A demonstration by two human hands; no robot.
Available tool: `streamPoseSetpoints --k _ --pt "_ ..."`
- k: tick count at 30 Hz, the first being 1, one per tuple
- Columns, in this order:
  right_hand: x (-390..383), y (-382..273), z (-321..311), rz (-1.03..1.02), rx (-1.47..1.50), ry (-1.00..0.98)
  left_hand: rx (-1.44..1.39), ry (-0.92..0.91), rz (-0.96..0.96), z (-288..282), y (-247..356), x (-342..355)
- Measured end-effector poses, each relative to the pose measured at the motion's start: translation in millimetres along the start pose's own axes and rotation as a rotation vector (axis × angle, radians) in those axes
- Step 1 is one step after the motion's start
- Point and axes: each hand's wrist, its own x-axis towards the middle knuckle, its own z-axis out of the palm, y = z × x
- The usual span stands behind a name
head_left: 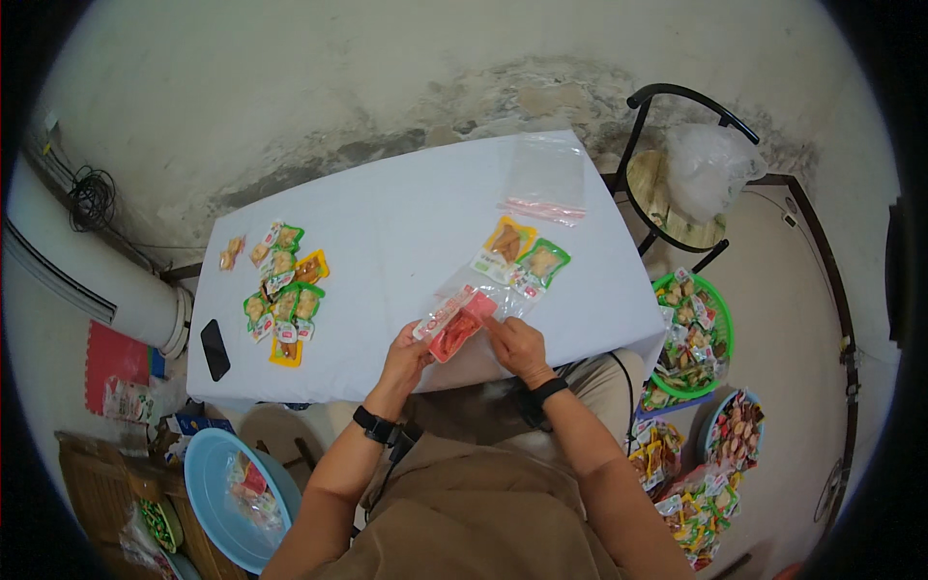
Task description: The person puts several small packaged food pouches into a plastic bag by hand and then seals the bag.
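At the near edge of the table, a small red snack packet [452, 336] with a clear window lies between my two hands. My left hand [402, 360] is closed on its left edge. My right hand [520, 348] pinches at the right side, where the packet meets crinkled clear plastic [517, 302]; I cannot tell which of the two its fingers hold. Just beyond lie a yellow-edged snack packet [508, 242] and a green-edged snack packet [543, 261]. Farther back, a clear zip bag [546, 179] with a pink seal strip rests flat.
Several snack packets [283, 300] and a phone [216, 350] lie on the white-covered table [387, 232] at left. A blue basin [208, 483] stands lower left. At right are a green basket [727, 333], a basin of packets [739, 430] and a chair [643, 184] bearing a plastic bag [710, 169].
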Motion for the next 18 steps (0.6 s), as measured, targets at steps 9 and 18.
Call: streamPoseSetpoints --k 9,18 --pt "-1 1 -1 0.001 -0.017 -0.009 -0.167 -0.138 0.035 36 -8 36" --pt "-4 1 1 0.029 -0.049 -0.018 -0.224 -0.178 0.031 66 -26 69"
